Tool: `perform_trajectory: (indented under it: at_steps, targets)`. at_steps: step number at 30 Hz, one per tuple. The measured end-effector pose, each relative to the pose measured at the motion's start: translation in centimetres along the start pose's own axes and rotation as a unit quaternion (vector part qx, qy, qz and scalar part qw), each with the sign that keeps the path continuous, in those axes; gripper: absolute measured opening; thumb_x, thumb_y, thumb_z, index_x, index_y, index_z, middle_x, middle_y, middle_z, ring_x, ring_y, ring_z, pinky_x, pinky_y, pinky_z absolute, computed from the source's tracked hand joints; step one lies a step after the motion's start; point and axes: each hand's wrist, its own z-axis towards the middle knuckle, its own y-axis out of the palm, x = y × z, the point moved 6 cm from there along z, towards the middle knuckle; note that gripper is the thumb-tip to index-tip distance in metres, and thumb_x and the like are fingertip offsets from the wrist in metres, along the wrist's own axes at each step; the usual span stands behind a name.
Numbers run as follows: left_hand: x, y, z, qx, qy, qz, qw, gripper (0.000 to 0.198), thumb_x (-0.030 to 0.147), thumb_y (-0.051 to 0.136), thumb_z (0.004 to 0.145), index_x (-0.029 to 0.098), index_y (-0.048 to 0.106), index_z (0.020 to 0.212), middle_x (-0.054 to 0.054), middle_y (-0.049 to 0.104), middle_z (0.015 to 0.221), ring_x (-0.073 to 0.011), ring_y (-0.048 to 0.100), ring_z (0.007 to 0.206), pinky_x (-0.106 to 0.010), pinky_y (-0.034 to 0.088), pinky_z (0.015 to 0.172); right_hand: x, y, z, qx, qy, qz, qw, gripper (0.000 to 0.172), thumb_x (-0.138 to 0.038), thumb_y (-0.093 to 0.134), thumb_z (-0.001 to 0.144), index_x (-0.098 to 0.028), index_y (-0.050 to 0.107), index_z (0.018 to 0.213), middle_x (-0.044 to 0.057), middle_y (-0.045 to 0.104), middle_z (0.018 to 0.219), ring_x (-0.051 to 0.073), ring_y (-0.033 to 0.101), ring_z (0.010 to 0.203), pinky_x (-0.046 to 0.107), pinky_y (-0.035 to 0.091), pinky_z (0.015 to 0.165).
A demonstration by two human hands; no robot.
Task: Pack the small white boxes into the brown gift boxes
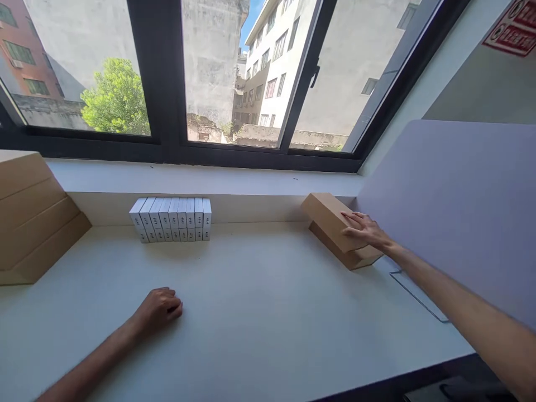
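My right hand [363, 230] reaches to the back right of the white table and lies over a brown cardboard box [330, 215], its fingers on the upper face and edge. The upper cardboard piece sits askew over a lower cardboard part [355, 258]; whether that is a second box or the base of the same one, I cannot tell. My left hand [161, 306] is curled in a fist above the table at the left, with nothing visible in it. Beyond it, small white boxes [171, 219] stand in two stacked rows against the sill wall.
A large brown cardboard carton [36, 223] stands at the left edge. A pale lilac partition panel [456, 206] rises on the right, with a thin metal wire frame [419, 297] by its base. The window sill [251, 180] runs along the back. A dark object [456, 388] is at bottom right.
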Motion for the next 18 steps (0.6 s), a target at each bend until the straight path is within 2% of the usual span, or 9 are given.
perform_trajectory:
  at_steps: [2,4,5,8,11,14,16,18]
  targets:
    - [-0.3,-0.4,0.1,-0.004,-0.04,-0.024,0.999,0.04,0.02,0.046,0.087,0.019,0.039,0.048,0.001,0.046,0.046,-0.0117,0.041,0.046,-0.027,0.029,0.053,-3.6,-0.1,-1.9,-0.04,-0.069,0.028,0.996,0.062,-0.042,0.059,0.09,-0.028,0.047,0.15,0.011,0.041,0.156,0.032,0.042,0.14,0.044,0.041,0.108]
    - [-0.8,-1.0,0.1,0.0,-0.112,-0.058,0.992,0.043,0.028,0.045,0.091,0.019,0.04,0.049,0.001,0.047,0.049,-0.0121,0.042,0.047,-0.027,0.03,0.053,-8.6,-0.2,-5.0,-0.069,-0.165,0.058,0.982,0.071,-0.048,0.064,0.083,-0.037,0.045,0.15,0.004,0.034,0.161,0.033,0.034,0.145,0.049,0.036,0.114]
    - [-1.2,-1.4,0.1,0.003,-0.158,-0.086,0.984,0.044,0.033,0.042,0.094,0.019,0.043,0.052,0.001,0.049,0.051,-0.0126,0.044,0.049,-0.026,0.033,0.054,-11.7,-0.3,-7.0,-0.077,-0.229,0.076,0.967,0.074,-0.05,0.067,0.081,-0.039,0.045,0.15,0.003,0.032,0.161,0.036,0.032,0.146,0.054,0.033,0.114]
    - [-1.4,-2.5,-0.7,0.014,-0.277,-0.202,0.939,0.043,0.045,0.035,0.099,0.022,0.056,0.07,0.0,0.061,0.064,-0.0154,0.056,0.06,-0.027,0.043,0.062,-21.2,0.8,-14.5,-0.113,-0.425,0.11,0.891,0.083,-0.044,0.074,0.073,-0.042,0.043,0.15,0.005,0.03,0.162,0.041,0.027,0.147,0.064,0.026,0.114]
    - [-0.5,-3.9,-2.0,0.044,-0.331,-0.277,0.901,0.04,0.052,0.036,0.099,0.024,0.063,0.09,-0.002,0.071,0.085,-0.0197,0.065,0.081,-0.031,0.05,0.077,-28.4,3.3,-21.2,-0.158,-0.545,0.151,0.81,0.098,-0.046,0.079,0.066,-0.037,0.038,0.154,0.012,0.03,0.162,0.041,0.026,0.147,0.068,0.019,0.114]
    - [0.0,-4.9,-4.2,0.061,-0.378,-0.301,0.873,0.042,0.056,0.036,0.097,0.025,0.065,0.098,-0.005,0.072,0.1,-0.0224,0.066,0.09,-0.035,0.052,0.081,-32.3,5.5,-24.6,-0.172,-0.582,0.195,0.77,0.096,-0.054,0.074,0.072,-0.031,0.035,0.156,0.016,0.028,0.163,0.038,0.025,0.149,0.066,0.014,0.116]
    - [0.1,-5.5,-5.7,0.078,-0.409,-0.306,0.856,0.042,0.056,0.038,0.096,0.025,0.065,0.103,-0.006,0.071,0.108,-0.024,0.065,0.095,-0.037,0.053,0.083,-33.3,6.2,-25.2,-0.167,-0.584,0.213,0.765,0.088,-0.06,0.067,0.079,-0.03,0.037,0.156,0.016,0.028,0.163,0.036,0.023,0.15,0.065,0.011,0.117]
    - [0.4,-6.7,-7.0,0.128,-0.425,-0.29,0.848,0.035,0.053,0.044,0.095,0.026,0.065,0.105,-0.007,0.069,0.117,-0.0259,0.063,0.107,-0.04,0.051,0.091,-33.5,6.2,-25.0,-0.157,-0.582,0.224,0.766,0.083,-0.062,0.063,0.083,-0.029,0.039,0.155,0.016,0.028,0.163,0.035,0.023,0.15,0.063,0.01,0.118]
